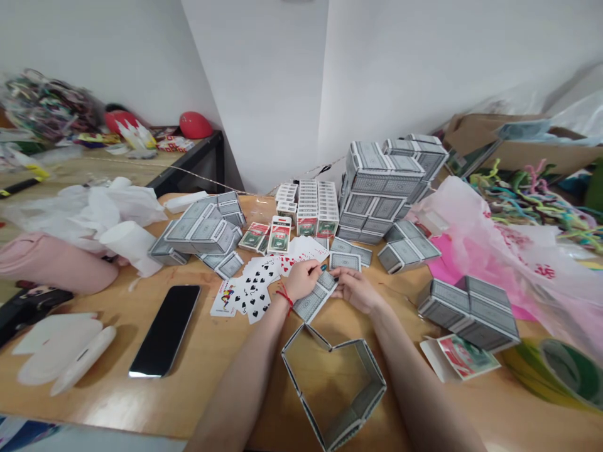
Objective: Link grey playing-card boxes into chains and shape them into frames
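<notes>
Two grey-backed playing cards (311, 302), side by side, lie on the table between my hands. My left hand (303, 280), with a red string at the wrist, rests closed on their upper left edge. At the right edge, my right hand (357, 289) has its fingers curled against the cards. Just below stands a heart-shaped ring of folded cards (301, 392), its hollow facing up. Face-up playing cards (257, 285) are fanned out to the left of my hands. Loose grey-backed cards (346, 260) lie just beyond them.
Folded-card blocks are stacked high (377, 194) at the back and piled (202, 229) on the left. Card boxes (307, 207) stand behind my hands. A phone (166, 329) lies left; green-and-yellow tape (553, 373) and a card block (471, 314) sit right.
</notes>
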Available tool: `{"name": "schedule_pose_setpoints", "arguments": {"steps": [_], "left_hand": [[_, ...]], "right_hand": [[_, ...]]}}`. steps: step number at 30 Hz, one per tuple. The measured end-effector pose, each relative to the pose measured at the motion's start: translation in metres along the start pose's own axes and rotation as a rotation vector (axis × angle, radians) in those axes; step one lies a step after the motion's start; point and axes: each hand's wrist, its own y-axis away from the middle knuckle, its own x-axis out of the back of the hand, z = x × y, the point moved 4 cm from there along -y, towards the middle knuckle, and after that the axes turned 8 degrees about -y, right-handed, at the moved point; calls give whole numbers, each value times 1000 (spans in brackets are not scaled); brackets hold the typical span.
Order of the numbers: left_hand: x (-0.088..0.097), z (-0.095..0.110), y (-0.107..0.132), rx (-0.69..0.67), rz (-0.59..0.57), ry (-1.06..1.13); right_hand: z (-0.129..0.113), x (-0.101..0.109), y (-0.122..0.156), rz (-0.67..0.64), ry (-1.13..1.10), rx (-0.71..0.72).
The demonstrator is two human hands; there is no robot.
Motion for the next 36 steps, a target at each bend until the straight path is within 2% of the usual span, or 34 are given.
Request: {"name": "schedule_pose_setpoints", "arguments": {"steps": [5, 9, 11, 13, 15, 18, 24, 31, 36], "left_hand": [[1, -2, -1, 6, -7, 30], [5, -7, -1, 66, 82, 95], [7, -8, -1, 82, 104, 128], [6, -8, -1, 70, 72, 178], [5, -6, -1, 68, -4, 232], [1, -6, 1, 145, -116, 290], [-2, -7, 0, 284, -156, 349], [-5, -6, 3, 395, -254, 524], [-4, -6, 6, 390, -301, 610]], "right_hand": [[0, 0, 0, -21, -21, -10], [1, -5, -2, -42, -29, 11], [2, -4, -4, 10, 2, 78], [2, -2, -6, 91, 94, 169], [1, 0, -8, 113, 238, 235], [-3, 1, -8, 119, 429, 358], [-7, 2, -6, 169, 708, 481], [-7, 6, -8, 242, 736, 521], [-9, 10, -9, 272, 726, 514]]}}
